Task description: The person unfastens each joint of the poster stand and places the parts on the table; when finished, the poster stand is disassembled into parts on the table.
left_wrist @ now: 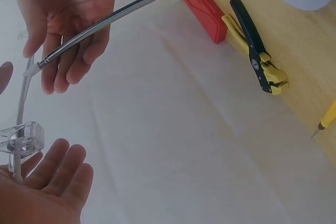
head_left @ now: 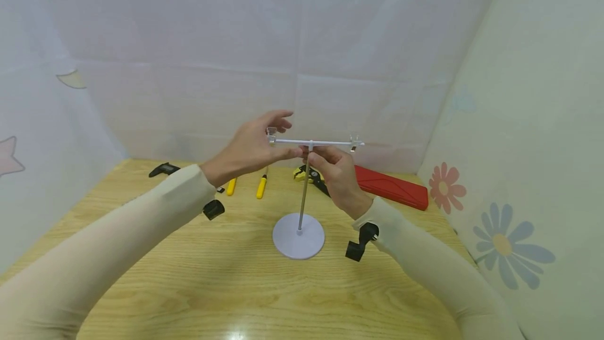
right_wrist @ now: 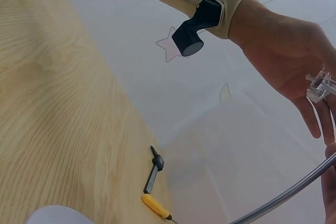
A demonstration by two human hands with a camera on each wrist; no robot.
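Note:
A small T-shaped stand rises from the wooden table (head_left: pixel 189 277). It has a round pale base (head_left: pixel 298 236), a thin metal rod (head_left: pixel 303 193) and a white crossbar (head_left: pixel 330 143) with a clear clip at each end. My left hand (head_left: pixel 278 139) is at the left clip (head_left: pixel 271 134) with its fingers straight and its thumb under the bar. In the left wrist view the clip (left_wrist: pixel 21 136) lies against my relaxed fingers (left_wrist: pixel 58 171). My right hand (head_left: pixel 317 159) pinches the top of the rod just under the crossbar.
A red case (head_left: pixel 391 188) lies at the back right. Yellow and black pliers (head_left: pixel 306 174), two yellow-handled screwdrivers (head_left: pixel 261 187) and a black tool (head_left: pixel 163 169) lie along the far edge. White cloth walls close in the back and both sides.

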